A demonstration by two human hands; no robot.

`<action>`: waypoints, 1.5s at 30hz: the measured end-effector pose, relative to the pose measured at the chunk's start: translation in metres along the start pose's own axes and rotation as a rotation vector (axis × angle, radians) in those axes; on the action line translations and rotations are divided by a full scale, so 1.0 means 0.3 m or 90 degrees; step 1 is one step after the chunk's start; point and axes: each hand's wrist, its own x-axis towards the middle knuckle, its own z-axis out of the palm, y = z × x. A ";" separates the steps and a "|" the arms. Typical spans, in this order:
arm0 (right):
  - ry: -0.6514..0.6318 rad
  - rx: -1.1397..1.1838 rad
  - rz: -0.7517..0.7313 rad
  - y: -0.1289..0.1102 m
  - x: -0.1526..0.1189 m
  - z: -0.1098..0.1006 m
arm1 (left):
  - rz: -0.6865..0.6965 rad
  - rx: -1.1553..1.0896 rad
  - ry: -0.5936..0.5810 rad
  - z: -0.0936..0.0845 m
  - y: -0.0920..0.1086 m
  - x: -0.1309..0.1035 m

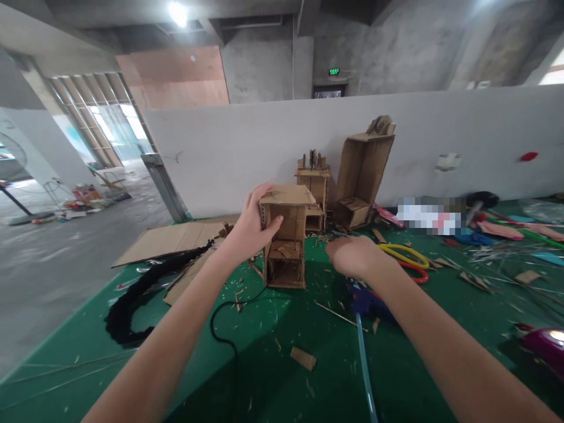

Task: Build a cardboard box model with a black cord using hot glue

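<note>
A small open-fronted cardboard box (285, 222) with an inner shelf stands upright on the green table. My left hand (255, 220) is wrapped round its upper left side, thumb at the front opening and fingers by the top. To the right of the box, my right hand (352, 255) is curled and held low over the table. Its fingertips face away from me, and whatever they grip is hidden. Just below that hand lies a blue glue gun (368, 301) with a translucent blue stick (363, 364). Yellow and red loop handles (408, 257) lie beyond my right wrist.
Behind stand a smaller cardboard structure (314, 179) and a taller open cardboard box (363, 170), before a white partition (247, 141). A black fuzzy strip (121, 314), flat cardboard (154, 244) and a black cord (215, 320) lie left. Scraps litter the table (273, 388).
</note>
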 end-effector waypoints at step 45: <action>-0.316 0.480 -0.382 -0.148 -0.201 0.104 | -0.207 0.271 -0.259 0.116 0.118 -0.198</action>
